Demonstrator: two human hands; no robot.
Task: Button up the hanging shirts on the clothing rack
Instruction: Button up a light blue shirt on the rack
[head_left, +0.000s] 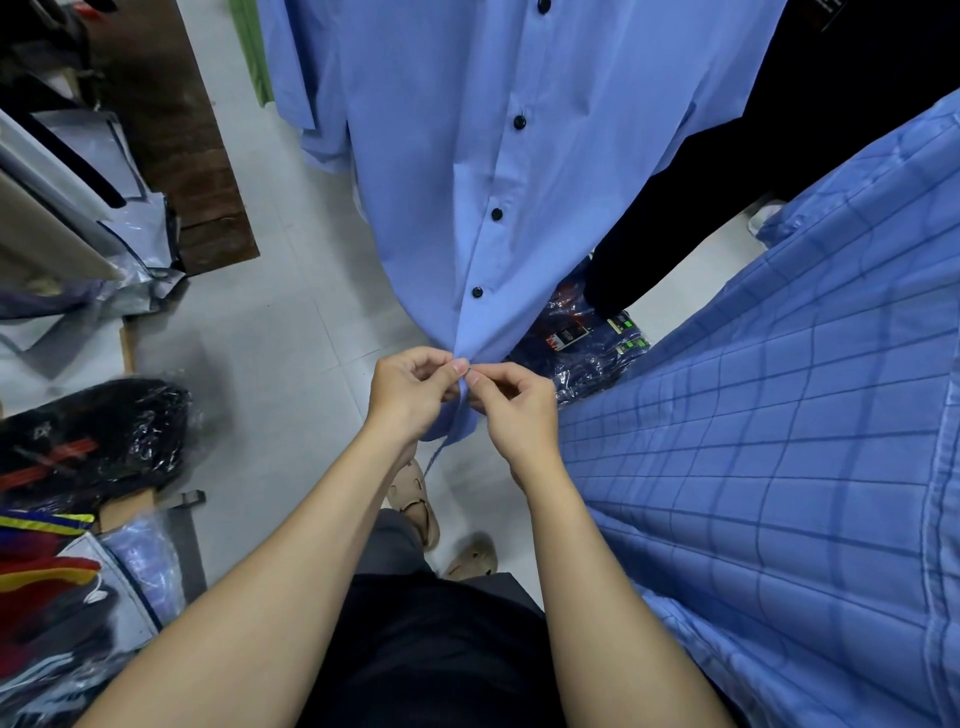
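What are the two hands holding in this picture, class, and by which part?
Both the left hand and right hand pinch the plain blue shirt at the bottom of its front button strip, near the hem.

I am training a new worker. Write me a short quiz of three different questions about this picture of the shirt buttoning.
1. True or false: the plain blue shirt has white buttons.
2. How many fastened buttons show above the hands on the plain blue shirt?
3. Where are the left hand and the right hand working? A: at the collar. B: at the bottom of the front strip. C: on the checked shirt.

Key
1. False: the buttons are dark.
2. Four, the top one cut by the picture's edge.
3. B: both hands pinch the fabric near the hem.
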